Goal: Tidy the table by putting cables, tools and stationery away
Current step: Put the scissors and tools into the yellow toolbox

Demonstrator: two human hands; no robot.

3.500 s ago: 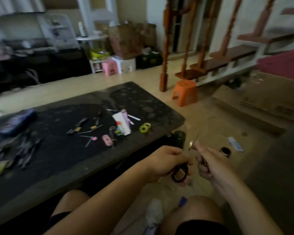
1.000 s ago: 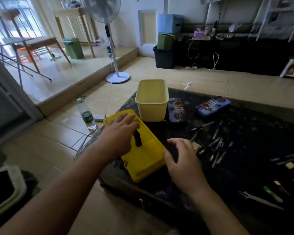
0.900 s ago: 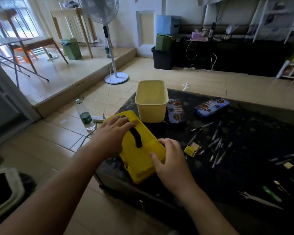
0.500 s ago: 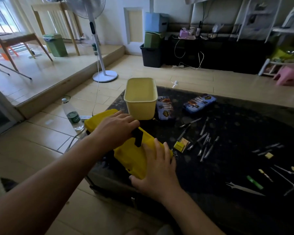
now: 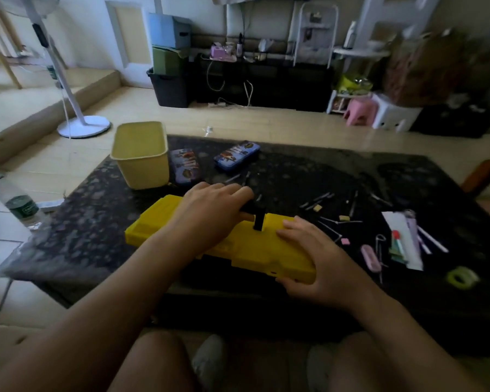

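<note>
- The yellow toolbox lies lid-up, closed, near the front edge of the dark table, just in front of the person.
- The left hand is curled round the black handle. The right hand clasps the box's right end, fingers on the lid and thumb at the front edge.
- The step looks like squaring the box up to open it. Keep it flat and back from the table edge.
- Find the latches before lifting the lid.
- Avoid sweeping the small tools scattered just behind it.
</note>
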